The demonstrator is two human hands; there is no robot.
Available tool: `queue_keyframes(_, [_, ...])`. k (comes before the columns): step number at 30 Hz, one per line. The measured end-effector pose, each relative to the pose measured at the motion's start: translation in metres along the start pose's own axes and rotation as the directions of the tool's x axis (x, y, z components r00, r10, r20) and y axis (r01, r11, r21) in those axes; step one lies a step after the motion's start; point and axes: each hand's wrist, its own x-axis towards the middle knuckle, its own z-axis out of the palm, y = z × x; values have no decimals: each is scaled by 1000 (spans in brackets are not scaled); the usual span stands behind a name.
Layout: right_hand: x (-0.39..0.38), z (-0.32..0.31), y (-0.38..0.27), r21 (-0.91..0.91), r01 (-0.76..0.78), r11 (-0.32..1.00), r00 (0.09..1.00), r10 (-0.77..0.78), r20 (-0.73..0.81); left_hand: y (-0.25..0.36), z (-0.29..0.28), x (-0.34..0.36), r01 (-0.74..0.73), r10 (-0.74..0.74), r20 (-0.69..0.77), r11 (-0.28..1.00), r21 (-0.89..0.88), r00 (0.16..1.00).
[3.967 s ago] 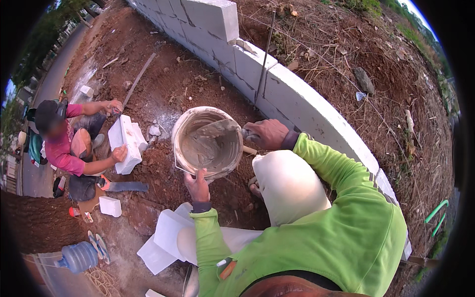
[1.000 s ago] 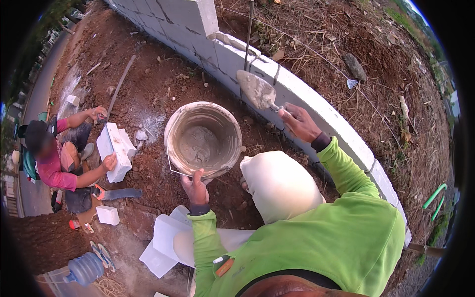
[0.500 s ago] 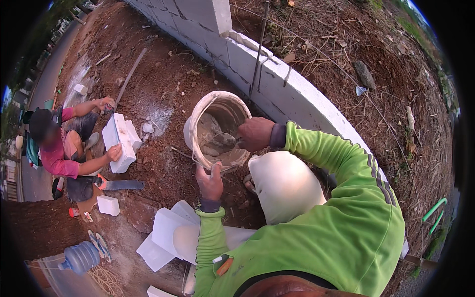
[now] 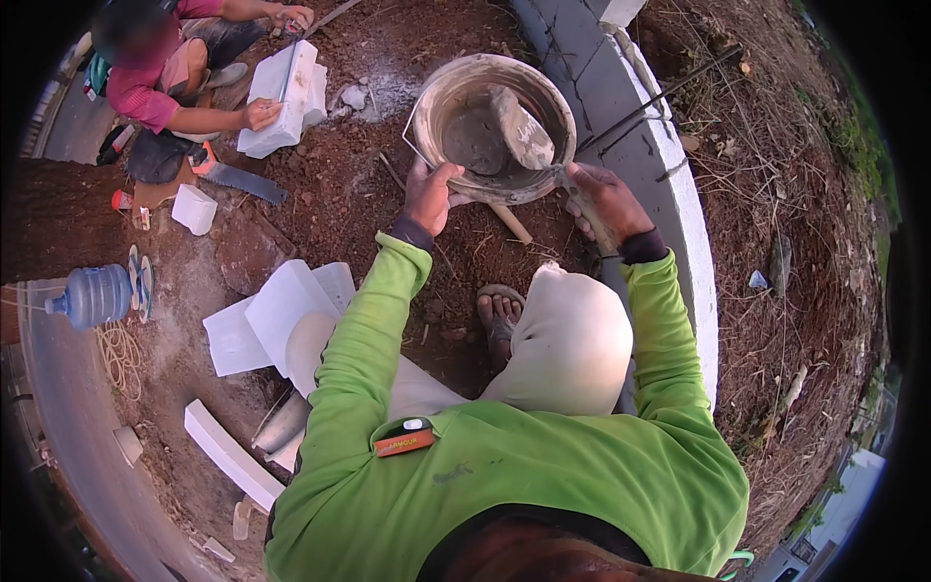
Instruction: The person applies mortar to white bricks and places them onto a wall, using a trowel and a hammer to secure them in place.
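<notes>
A mortar-smeared round bucket [image 4: 432, 116] stands on the soil in front of me, with wet grey mortar inside. My left hand [image 4: 429, 197] grips its near-left rim, beside the wire handle. At the near-right rim my right hand [image 4: 609, 202] is closed around the handle of a trowel. The trowel's rounded blade [image 4: 522, 128], coated with mortar, leans inside the bucket's right half. A wooden stick [image 4: 510, 223] pokes out from under the near side of the bucket.
A low block wall [image 4: 669, 223] with protruding rods runs along my right. At upper left a crouching co-worker [image 4: 145, 82] holds a white block [image 4: 283, 102]. A handsaw [image 4: 238, 179], cut block pieces [image 4: 238, 339] and a blue water jug [image 4: 92, 296] lie on the left.
My view has shifted, with the bucket now higher in it. My right hand has come back out of the bucket to its near-right rim; my left hand stays on the rim.
</notes>
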Motion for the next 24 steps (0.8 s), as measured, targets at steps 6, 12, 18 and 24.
queue_keyframes(6, [9, -22, 8, 53, -13, 998, 999, 15, -39, 0, 22, 8, 14, -16, 28, 997, 80, 999])
queue_keyframes(12, [-18, -10, -1, 150, 17, 989, 1000, -14, -22, 3, 9, -42, -6, 6, -71, 1000, 0, 997])
queue_keyframes(18, [-5, 17, -5, 46, 13, 999, 992, -19, 122, -3, -31, -86, -108, 94, -315, 994, -28, 945])
queue_keyframes(24, [47, 75, -1, -23, -47, 999, 919, 52, 392, -9, -104, -86, -176, 90, -464, 974, -144, 881])
